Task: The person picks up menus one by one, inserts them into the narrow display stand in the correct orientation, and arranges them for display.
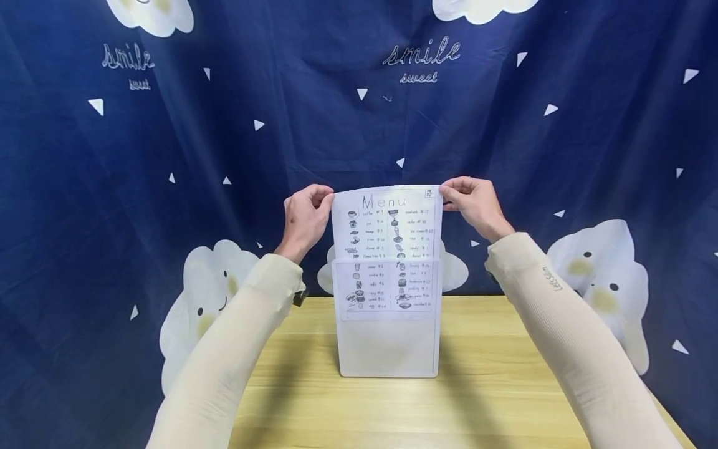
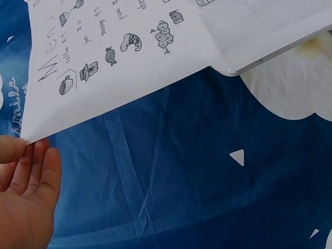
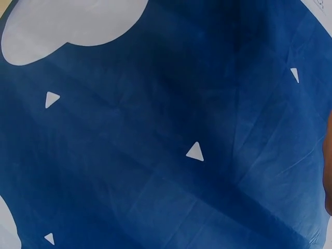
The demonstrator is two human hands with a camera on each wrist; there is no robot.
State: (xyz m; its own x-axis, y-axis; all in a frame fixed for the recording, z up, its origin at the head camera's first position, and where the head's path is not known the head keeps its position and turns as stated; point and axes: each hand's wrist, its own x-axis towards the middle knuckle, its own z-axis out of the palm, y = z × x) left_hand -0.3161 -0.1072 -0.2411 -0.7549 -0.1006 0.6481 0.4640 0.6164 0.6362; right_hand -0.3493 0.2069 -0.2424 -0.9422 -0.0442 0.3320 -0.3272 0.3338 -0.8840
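A white menu sheet [image 1: 387, 227] with handwritten words and small food drawings stands upright in the head view. Its lower part sits within or behind the clear front of a white-edged upright display stand [image 1: 388, 349]; the upper part rises above the stand's top edge. My left hand [image 1: 305, 218] pinches the sheet's upper left corner between thumb and fingers, also plain in the left wrist view. With thumb and fingers, my right hand [image 1: 473, 202] pinches the upper right corner. Only a sliver of the right hand [image 3: 328, 166] shows at the right wrist view's edge.
The stand rests on a light wooden table [image 1: 477, 399]. Behind it hangs a dark blue curtain [image 1: 336, 125] with white clouds, triangles and lettering. A pale cloud print [image 1: 600, 293] lies to the right, beyond the table's edge.
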